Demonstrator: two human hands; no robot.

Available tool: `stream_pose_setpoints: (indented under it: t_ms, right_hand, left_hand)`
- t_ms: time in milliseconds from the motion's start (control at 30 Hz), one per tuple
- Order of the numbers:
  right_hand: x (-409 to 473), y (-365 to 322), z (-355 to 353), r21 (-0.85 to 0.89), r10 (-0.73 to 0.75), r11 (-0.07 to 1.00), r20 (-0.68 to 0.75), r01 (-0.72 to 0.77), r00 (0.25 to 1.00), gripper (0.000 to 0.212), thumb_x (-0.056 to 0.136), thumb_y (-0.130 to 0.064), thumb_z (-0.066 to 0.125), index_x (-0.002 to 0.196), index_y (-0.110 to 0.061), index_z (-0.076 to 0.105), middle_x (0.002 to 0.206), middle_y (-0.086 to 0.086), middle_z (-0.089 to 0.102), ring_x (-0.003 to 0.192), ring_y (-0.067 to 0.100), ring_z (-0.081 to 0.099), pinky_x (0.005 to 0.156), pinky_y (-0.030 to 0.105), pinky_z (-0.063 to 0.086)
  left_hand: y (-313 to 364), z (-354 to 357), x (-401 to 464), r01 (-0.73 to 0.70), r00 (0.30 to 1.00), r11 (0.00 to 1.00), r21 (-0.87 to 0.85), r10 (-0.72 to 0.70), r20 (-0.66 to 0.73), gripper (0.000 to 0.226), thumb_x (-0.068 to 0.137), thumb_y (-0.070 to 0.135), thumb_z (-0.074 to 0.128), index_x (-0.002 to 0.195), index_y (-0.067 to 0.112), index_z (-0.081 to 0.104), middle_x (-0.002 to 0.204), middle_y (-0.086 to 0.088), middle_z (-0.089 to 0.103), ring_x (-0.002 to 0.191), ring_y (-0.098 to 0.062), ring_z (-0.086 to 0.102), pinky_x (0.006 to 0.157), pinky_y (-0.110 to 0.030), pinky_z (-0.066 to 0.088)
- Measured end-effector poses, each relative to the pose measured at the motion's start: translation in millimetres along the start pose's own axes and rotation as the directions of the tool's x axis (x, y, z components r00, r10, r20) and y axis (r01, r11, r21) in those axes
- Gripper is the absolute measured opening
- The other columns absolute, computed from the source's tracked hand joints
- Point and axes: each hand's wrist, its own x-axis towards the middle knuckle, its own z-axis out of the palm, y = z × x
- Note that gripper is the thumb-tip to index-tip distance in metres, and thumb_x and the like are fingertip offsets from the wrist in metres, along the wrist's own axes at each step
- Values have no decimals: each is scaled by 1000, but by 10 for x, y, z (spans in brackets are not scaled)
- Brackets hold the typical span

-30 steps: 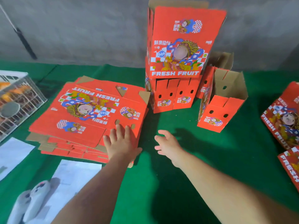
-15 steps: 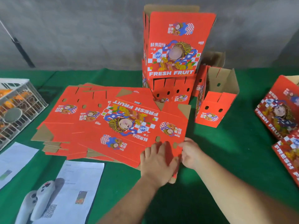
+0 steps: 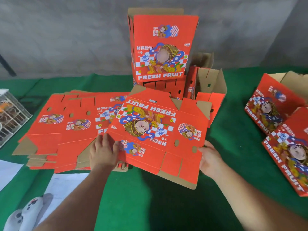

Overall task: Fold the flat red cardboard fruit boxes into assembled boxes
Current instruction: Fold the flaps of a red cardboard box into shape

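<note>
Both hands hold one flat red printed cardboard fruit box (image 3: 158, 130) above the green tabletop (image 3: 166, 205), just right of the stack of flat red boxes (image 3: 66, 130). The left hand (image 3: 103, 152) has its fingers clamped on the left edge. The right hand (image 3: 209, 157) grips the right edge.

Flat box (image 3: 160, 130): printed red cardboard showing raw brown, matt edges. Tabletop (image 3: 233, 147): wearing green cloth. Crate (image 3: 11, 114): white wire.

Both arms reach forward, left hand (image 3: 103, 153) and right hand (image 3: 210, 160) gripping.
</note>
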Motion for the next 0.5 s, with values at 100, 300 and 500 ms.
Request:
stream_pose_setpoints:
  t_ms: [100,300,500]
  right_hand:
    - [5,-103,-178,4,-51,999,-33,51,998,41,101,8,42,127,-14,63,115,20,74,89,32,72,82,50,58]
    - [-54,-122,-266,-19,-197,980,-149,197,969,26,96,-6,48,101,-25,64,93,13,63,77,27,61,71,40,54]
    - [-122,-75,-380,-160,-283,953,-182,255,942,19,96,-43,69,108,-29,65,115,11,72,104,31,68,98,61,55]
  left_hand:
    - [67,-37,41,57,998,998,-20,-57,26,71,104,61,36,164,26,22,166,-9,30,150,-40,21,122,-54,19]
    - [516,-75,23,134,991,980,-150,-132,23,78,93,79,33,157,34,32,150,-11,40,140,-40,28,116,-57,16]
    - [610,-79,-84,15,998,891,-453,16,64,91,82,88,20,156,37,37,156,-8,45,148,-34,32,120,-55,18]
